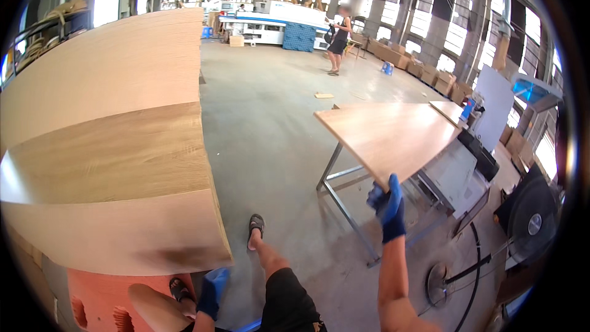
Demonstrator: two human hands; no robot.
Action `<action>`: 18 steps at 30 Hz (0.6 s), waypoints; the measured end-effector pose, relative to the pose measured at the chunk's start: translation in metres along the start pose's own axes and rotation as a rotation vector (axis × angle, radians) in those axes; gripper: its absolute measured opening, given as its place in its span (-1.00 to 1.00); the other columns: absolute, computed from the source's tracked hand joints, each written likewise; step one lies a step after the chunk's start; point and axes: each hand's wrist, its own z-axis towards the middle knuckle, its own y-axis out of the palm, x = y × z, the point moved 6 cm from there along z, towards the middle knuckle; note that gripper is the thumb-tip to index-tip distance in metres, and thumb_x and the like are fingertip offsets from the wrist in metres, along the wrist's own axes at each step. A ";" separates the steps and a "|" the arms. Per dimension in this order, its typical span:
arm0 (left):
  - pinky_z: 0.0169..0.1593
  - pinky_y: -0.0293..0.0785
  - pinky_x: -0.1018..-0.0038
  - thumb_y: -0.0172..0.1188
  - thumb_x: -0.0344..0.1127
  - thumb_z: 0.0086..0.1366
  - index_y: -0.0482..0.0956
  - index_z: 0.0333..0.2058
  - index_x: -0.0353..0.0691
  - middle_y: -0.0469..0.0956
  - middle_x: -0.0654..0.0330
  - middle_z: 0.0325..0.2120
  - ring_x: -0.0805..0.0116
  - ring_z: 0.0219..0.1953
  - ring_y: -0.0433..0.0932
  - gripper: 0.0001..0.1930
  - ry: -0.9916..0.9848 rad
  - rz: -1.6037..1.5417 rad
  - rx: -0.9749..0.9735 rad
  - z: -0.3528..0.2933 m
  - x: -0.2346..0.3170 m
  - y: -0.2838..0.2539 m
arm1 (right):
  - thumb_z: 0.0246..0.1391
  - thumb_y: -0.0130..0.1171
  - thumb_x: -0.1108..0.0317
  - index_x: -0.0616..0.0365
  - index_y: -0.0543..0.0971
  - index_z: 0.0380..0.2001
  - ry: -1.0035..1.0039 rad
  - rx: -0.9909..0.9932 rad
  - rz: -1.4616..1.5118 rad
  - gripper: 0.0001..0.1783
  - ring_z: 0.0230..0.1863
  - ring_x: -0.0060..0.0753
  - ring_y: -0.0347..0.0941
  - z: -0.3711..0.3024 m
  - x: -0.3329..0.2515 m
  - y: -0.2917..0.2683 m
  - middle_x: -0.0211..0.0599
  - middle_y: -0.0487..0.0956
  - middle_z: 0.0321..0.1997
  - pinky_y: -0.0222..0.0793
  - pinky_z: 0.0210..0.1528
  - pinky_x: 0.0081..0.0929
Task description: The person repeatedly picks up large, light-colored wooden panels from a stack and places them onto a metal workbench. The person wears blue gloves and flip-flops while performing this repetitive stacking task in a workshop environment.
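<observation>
My right hand [388, 206], in a blue glove, grips the near corner of a wood-grain panel [393, 132], thumb on top and fingers at the edge. The panel lies at an angle over a metal-framed stand [335, 178]. My left hand [214, 286], also in a blue glove, is low at the near right corner of a pale board [110, 233] by the big stack. Its fingers are blurred at the board's edge, so their grip cannot be made out. A browner wood-grain board [117, 154] shows between paler ones of the stack [141, 61].
An orange-red pallet [98, 295] lies under the stack beside my foot. Right of the stand are a grey machine [455, 172] and a black floor fan [531, 218] with a cable. Farther off, a person [340, 40] stands near a long white-blue machine [264, 27]. Cardboard boxes [393, 55] line the wall.
</observation>
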 end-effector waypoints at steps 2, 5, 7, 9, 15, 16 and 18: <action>-0.22 0.47 0.54 0.04 -0.18 0.32 0.57 -0.14 -0.30 0.59 0.24 -0.30 0.46 -0.30 0.56 -0.69 -0.027 -0.429 -0.267 -0.010 0.079 0.054 | 0.09 0.04 -0.20 0.31 0.45 -0.24 -0.064 -0.083 0.032 -0.35 -0.56 -0.35 0.43 -0.041 0.010 0.026 -0.26 0.47 -0.52 0.38 -0.51 -0.42; -0.04 0.41 0.51 0.00 -0.23 0.35 0.46 -0.01 -0.36 0.54 0.19 -0.14 0.47 -0.13 0.50 -0.64 -0.028 -0.806 -0.659 -0.015 0.210 0.129 | 0.14 0.01 -0.14 0.29 0.42 -0.22 -0.005 -0.198 -0.027 -0.42 -0.57 -0.27 0.50 -0.103 0.034 0.071 -0.20 0.50 -0.44 0.46 -0.53 -0.37; -0.02 0.39 0.50 0.01 -0.19 0.35 0.44 -0.01 -0.40 0.53 0.16 -0.13 0.43 -0.11 0.49 -0.61 -0.020 -0.921 -0.727 -0.025 0.270 0.147 | 0.18 0.02 0.00 0.29 0.44 -0.11 0.057 -0.302 -0.121 -0.50 -0.57 -0.29 0.51 -0.139 0.051 0.102 -0.18 0.56 -0.37 0.48 -0.47 -0.36; -0.04 0.41 0.48 -0.01 -0.17 0.35 0.46 -0.06 -0.44 0.52 0.10 -0.13 0.36 -0.10 0.50 -0.60 0.003 -0.811 -0.599 -0.031 0.299 0.137 | 0.18 0.04 0.38 0.31 0.49 -0.11 0.032 -0.336 -0.077 -0.73 -0.38 -0.55 0.51 -0.181 0.062 0.120 -0.29 0.58 -0.28 0.46 -0.34 -0.56; -0.20 0.47 0.49 0.09 -0.31 0.17 0.50 -0.16 -0.45 0.57 0.09 -0.31 0.38 -0.29 0.55 -0.67 0.045 -0.805 -0.352 -0.073 0.308 0.026 | 0.15 0.07 0.41 0.28 0.42 0.01 0.190 -0.799 -0.419 -0.64 -0.15 -0.46 0.49 -0.218 0.100 0.111 -0.24 0.55 -0.14 0.49 -0.13 -0.44; -0.22 0.48 0.50 0.09 -0.33 0.20 0.53 -0.22 -0.45 0.58 0.11 -0.34 0.42 -0.31 0.55 -0.72 0.126 -0.723 -0.329 -0.079 0.313 0.012 | 0.16 0.06 0.34 0.25 0.42 0.03 0.199 -0.687 -0.378 -0.62 -0.11 -0.42 0.48 -0.205 0.100 0.095 -0.22 0.54 -0.09 0.48 -0.10 -0.39; -0.22 0.47 0.49 0.10 -0.33 0.18 0.53 -0.20 -0.45 0.58 0.09 -0.33 0.40 -0.31 0.56 -0.71 0.106 -0.718 -0.264 -0.087 0.311 -0.015 | 0.19 0.03 0.21 0.18 0.41 0.07 0.090 -0.449 -0.217 -0.57 -0.05 -0.35 0.47 -0.182 0.088 0.062 -0.18 0.50 0.02 0.48 -0.04 -0.31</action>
